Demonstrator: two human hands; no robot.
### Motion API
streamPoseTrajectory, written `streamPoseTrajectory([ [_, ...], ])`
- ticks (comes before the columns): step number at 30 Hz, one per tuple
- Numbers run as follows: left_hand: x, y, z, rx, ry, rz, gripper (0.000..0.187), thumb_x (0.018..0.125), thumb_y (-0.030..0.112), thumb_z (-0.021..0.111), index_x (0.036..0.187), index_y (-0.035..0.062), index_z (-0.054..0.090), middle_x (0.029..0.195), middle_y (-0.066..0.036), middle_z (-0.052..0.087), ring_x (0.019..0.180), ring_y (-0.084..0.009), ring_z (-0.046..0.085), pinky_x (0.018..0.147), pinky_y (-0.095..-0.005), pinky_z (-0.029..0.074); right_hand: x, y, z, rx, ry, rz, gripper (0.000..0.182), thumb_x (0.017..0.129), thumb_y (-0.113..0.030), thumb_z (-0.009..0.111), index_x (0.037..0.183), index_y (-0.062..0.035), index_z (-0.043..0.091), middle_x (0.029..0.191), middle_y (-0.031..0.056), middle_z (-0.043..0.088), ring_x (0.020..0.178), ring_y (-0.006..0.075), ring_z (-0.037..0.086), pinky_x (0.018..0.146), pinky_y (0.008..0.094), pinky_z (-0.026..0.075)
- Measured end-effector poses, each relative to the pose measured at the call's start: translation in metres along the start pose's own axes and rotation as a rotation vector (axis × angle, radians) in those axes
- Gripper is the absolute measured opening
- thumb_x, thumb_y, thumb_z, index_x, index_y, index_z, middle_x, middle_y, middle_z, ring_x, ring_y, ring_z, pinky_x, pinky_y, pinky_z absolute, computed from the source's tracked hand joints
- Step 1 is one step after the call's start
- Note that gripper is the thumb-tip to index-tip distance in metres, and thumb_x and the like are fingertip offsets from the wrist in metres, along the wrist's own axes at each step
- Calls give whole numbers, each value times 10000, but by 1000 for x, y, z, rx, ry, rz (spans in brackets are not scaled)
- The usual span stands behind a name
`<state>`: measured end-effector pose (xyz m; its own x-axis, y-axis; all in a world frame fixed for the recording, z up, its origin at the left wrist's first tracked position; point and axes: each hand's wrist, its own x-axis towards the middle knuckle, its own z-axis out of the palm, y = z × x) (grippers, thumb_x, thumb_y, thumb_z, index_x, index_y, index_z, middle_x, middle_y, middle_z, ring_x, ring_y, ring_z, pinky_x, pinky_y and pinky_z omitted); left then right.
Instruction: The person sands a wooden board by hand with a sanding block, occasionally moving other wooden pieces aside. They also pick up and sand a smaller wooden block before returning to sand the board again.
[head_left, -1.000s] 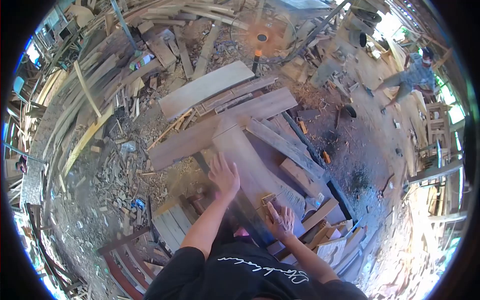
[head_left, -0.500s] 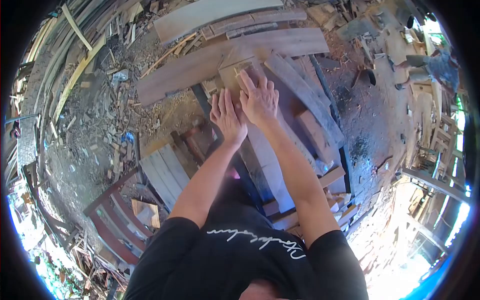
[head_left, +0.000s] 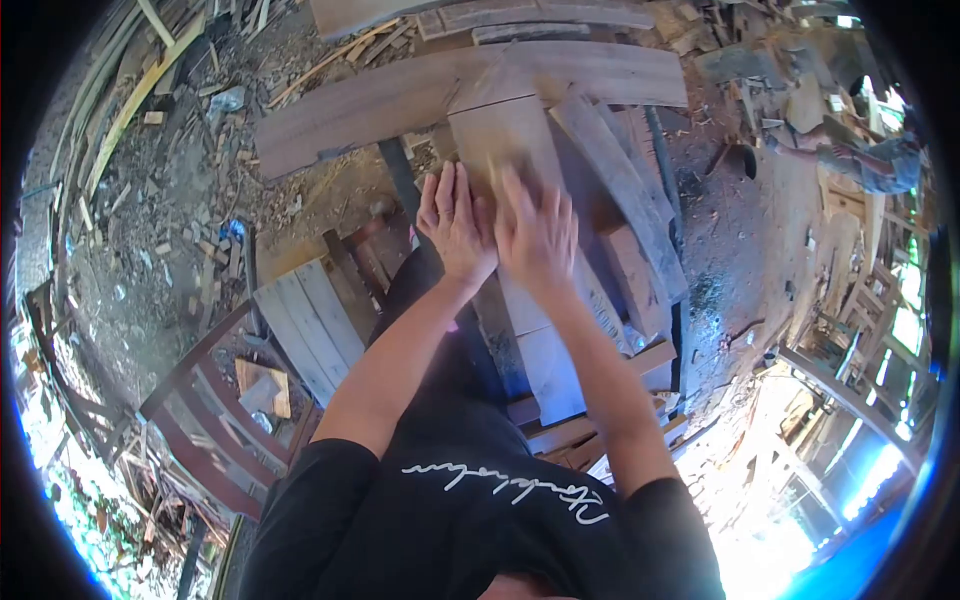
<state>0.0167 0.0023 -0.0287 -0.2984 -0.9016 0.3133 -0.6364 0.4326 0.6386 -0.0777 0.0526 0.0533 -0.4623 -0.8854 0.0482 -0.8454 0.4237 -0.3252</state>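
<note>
A long pale plank runs away from me, with dark cross lines on its face. My right hand is over it, fingers forward and smeared by motion. Under those fingertips lies a small tan pad, too blurred to tell its exact kind. My left hand lies at the plank's left edge, fingers stretched forward and close together, the thumb side near my right hand. No held thing shows in it.
A wide board lies crosswise beyond the plank. Grey timber slants along the right. A slatted wooden chair stands at lower left, beside pale boards. Wood scraps litter the ground. Another person is at far right.
My right hand has slid back toward me along the plank with the tan pad, uncovering more of the plank's far part. The left hand stays at the edge. The view has shifted slightly.
</note>
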Motion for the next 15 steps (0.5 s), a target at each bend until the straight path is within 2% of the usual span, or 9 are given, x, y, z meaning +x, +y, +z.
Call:
streamPoseTrajectory([
  [3, 1, 0, 1, 8, -20, -2, 550, 982, 222, 507, 1500, 52, 434, 1557, -111, 406, 1444, -372, 309, 1130, -502, 234, 82, -21, 14, 44, 93, 12, 585, 895, -262, 631, 1461, -299, 487, 1290, 173, 539, 1150, 395, 528, 937, 523, 443],
  [5, 2, 0, -1, 32, -20, 12, 556, 980, 217, 509, 1505, 55, 426, 1561, -111, 400, 1447, -371, 303, 1129, -502, 235, 102, -30, 12, -3, 33, 52, 587, 910, -269, 618, 1476, -314, 468, 1308, 162, 535, 1178, 392, 516, 962, 520, 432],
  [8, -1, -1, 1, 30, -24, 21, 573, 980, 216, 513, 1521, 63, 402, 1572, -107, 381, 1456, -370, 286, 1127, -501, 238, 29, -16, 4, -25, 56, 33, 595, 905, -267, 623, 1480, -311, 477, 1291, 171, 545, 1155, 396, 531, 956, 524, 436],
  [10, 1, 3, -1, 23, -46, -21, 572, 981, 211, 514, 1523, 64, 403, 1576, -105, 379, 1456, -371, 286, 1127, -501, 237, -53, 4, -9, -77, -22, 28, 607, 904, -300, 634, 1490, -292, 476, 1332, 243, 530, 1185, 447, 525, 956, 557, 442],
  [12, -1, 2, -4, 18, -58, -32, 576, 979, 204, 519, 1523, 52, 403, 1576, -109, 381, 1453, -372, 293, 1129, -503, 234, -136, 17, -22, -77, -57, 41, 612, 888, -277, 643, 1481, -234, 498, 1235, 241, 542, 1082, 447, 538, 917, 544, 451],
  [13, -2, 2, -5, 4, -45, -8, 576, 980, 205, 522, 1520, 44, 407, 1575, -112, 382, 1447, -372, 302, 1130, -503, 233, -159, 25, -24, -82, -110, 58, 618, 882, -270, 647, 1479, -215, 500, 1202, 236, 540, 1045, 439, 539, 899, 538, 456],
  [15, 2, 3, -4, 13, -29, 22, 576, 981, 209, 532, 1513, 24, 414, 1566, -122, 398, 1432, -372, 325, 1131, -498, 234, -148, 25, -26, -98, -79, 27, 625, 874, -266, 655, 1477, -203, 502, 1173, 224, 537, 1017, 428, 536, 882, 531, 458],
])
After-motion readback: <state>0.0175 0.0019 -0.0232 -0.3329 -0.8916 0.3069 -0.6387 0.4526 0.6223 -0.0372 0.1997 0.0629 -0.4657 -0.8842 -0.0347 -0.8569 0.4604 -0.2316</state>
